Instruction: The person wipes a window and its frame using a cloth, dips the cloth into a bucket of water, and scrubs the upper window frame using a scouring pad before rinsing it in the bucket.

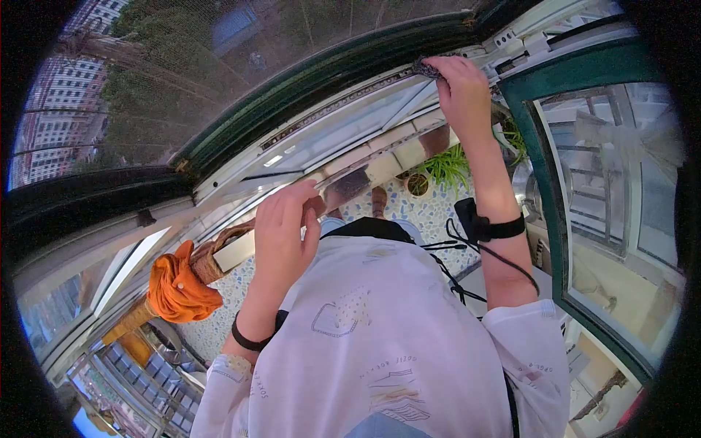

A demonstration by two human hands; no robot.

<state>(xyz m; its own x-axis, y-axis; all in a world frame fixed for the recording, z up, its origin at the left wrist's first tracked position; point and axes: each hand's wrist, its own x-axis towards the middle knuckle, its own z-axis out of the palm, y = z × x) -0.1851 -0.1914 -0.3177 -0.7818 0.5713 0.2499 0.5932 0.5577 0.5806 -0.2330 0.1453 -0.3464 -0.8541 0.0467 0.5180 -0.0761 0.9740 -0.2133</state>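
My right hand point(466, 95) is closed on a dark grey, rough-textured wad point(426, 68), maybe a scouring pad or a rag; much of it is hidden under my fingers. It presses the wad onto the window track point(343, 105), near the right corner of the frame. Lower and to the left, my left hand point(283, 223) is beside the inner edge of the sill, its thumb apart from loosely bent fingers and nothing seen in it. Whether its fingertips touch the sill I cannot tell. An orange cloth point(182, 286) lies bunched to its left.
A green-framed window sash point(553, 212) stands swung inward at my right. Beyond the track is a mesh screen point(292, 29). Potted plants point(447, 169) stand on the speckled floor point(438, 201) below. A metal rack point(139, 387) is at the lower left.
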